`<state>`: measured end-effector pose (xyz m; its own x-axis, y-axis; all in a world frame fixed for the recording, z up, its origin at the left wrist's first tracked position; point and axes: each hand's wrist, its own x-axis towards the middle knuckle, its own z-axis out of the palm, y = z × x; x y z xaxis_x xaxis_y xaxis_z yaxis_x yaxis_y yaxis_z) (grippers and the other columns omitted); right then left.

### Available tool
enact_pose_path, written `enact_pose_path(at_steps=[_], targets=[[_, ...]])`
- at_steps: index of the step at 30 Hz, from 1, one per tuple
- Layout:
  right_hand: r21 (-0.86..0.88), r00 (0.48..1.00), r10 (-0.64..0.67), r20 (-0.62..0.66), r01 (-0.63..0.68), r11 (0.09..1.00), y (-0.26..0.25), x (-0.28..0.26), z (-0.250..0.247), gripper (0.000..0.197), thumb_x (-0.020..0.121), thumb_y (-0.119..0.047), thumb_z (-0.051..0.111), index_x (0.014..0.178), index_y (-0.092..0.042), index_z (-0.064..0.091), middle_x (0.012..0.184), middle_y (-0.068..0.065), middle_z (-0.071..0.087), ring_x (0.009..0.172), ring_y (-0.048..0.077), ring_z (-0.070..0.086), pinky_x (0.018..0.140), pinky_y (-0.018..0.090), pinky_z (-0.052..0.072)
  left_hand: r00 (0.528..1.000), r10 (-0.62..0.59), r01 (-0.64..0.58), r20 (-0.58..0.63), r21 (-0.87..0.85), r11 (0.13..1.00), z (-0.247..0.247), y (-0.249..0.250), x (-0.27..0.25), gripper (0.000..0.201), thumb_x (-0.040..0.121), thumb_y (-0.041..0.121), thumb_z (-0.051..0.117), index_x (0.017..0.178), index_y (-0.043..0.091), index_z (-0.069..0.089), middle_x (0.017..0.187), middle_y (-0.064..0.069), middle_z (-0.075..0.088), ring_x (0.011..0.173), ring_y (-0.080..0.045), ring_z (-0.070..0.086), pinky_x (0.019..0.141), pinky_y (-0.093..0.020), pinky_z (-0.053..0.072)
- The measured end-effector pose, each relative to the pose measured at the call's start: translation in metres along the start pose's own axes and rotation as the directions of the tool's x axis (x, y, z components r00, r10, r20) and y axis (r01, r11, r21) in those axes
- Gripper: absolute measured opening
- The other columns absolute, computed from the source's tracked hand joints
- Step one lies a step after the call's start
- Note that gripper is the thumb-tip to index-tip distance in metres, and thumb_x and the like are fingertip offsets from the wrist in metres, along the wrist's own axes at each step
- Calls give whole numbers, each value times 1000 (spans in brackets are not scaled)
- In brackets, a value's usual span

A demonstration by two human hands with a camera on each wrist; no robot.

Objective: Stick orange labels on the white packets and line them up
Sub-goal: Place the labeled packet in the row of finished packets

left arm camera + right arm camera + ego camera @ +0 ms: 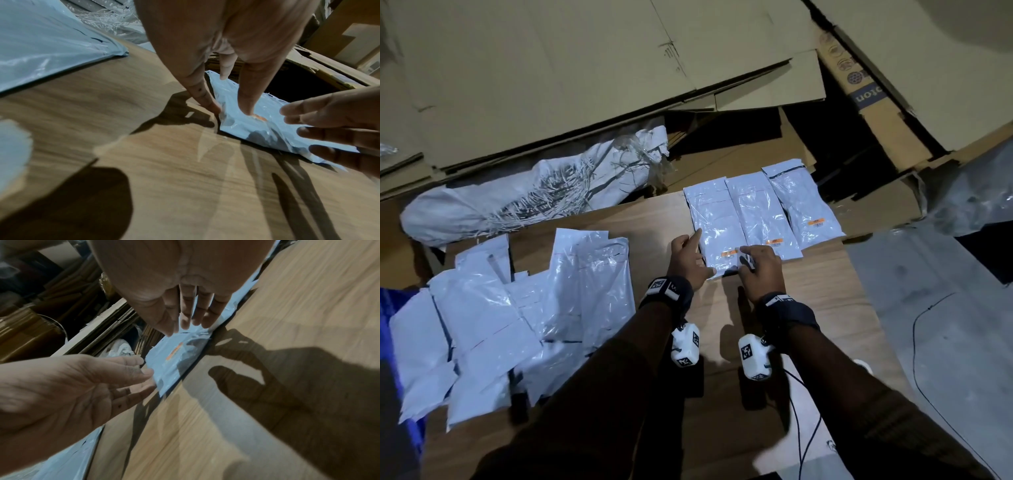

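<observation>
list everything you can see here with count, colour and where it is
labelled packets: three, white, side by side in a row at the table's far right
orange labels: three, one near the close end of each packet in the row
loose packets: an overlapping heap, count unclear, white, on the table's left
table: one, wood-grain brown, under everything
sack: one, white and frayed, lying beyond the table's far edge
cardboard: several flattened sheets and boxes, brown, behind the table
cable: one, black, near the right forearm
left hand: fingers straight, touching the left edge of the leftmost row packet
right hand: fingers on that packet's near end, by its label
</observation>
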<state>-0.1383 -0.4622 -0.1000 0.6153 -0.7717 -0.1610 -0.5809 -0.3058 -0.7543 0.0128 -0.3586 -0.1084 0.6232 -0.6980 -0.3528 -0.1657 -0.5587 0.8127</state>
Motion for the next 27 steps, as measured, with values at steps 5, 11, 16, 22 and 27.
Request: enact_pose_path(at_steps=[5,11,16,22,27], targets=[[110,996,-82,-18,83,990,-21,-24,7,25,86,-14,61,107,-15,76,111,3,66,105,25,64,90,34,52,994,75,-77,-78,-22,997,-19,-15,-38,77,79,-2,81,147,10,48,140,-15,38,107,-25,61,85,-22,51],[240,980,-129,154,90,967,-69,-72,40,21,94,-11,67,90,-31,71,93,-7,71,84,7,62,73,9,43,964,131,-139,-231,-17,990,-77,-60,-111,49,85,20,76,131,11,63,125,-12,54,101,-22,67,81,-14,50],[150,934,-130,332,83,985,-93,-94,103,20,91,-15,63,102,-25,76,112,0,69,97,18,69,86,34,61,926,30,-21,-376,27,999,-125,-114,-169,46,86,22,74,130,10,64,127,-16,55,106,-12,55,92,-30,50],[38,912,-101,398,94,995,-111,-103,148,49,84,-27,66,131,-14,67,126,16,59,120,31,57,101,36,47,937,-19,60,-348,110,992,-140,-146,-189,51,86,7,78,134,3,61,132,-21,50,118,-33,56,93,-21,42],[21,900,-23,436,16,1000,-108,-102,166,58,84,-30,72,140,-17,60,128,14,58,121,33,55,100,33,43,971,-29,67,-236,153,986,-138,-145,-180,55,88,15,77,139,9,57,133,-15,58,127,-27,52,92,-13,31]])
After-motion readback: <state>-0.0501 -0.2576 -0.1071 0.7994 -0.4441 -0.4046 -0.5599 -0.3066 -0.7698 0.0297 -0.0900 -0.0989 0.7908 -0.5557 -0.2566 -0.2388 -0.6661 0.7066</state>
